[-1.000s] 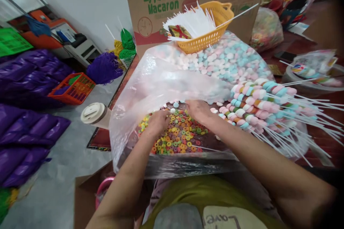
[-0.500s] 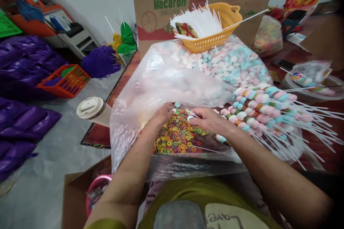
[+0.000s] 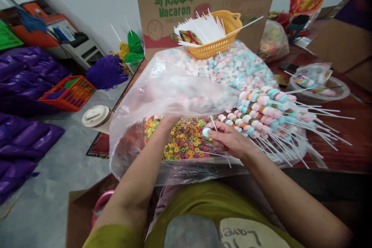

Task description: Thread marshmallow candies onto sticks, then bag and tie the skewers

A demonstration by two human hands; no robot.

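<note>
One stick in right fingers

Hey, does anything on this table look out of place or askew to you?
Mainly one thing: a lone white stick juts out over the right rim of the yellow basket, apart from the bundled sticks in it. A second stick lies loose, one end among the colourful rings. Nothing looks clearly damaged.

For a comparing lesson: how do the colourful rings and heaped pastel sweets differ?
The rings have holes; the heaped sweets look solid. The rings show vivid yellow, orange and green; the heaped sweets, pale pink, blue and white. The rings lie nearer the camera than the heaped sweets. Both lie loose.
</note>
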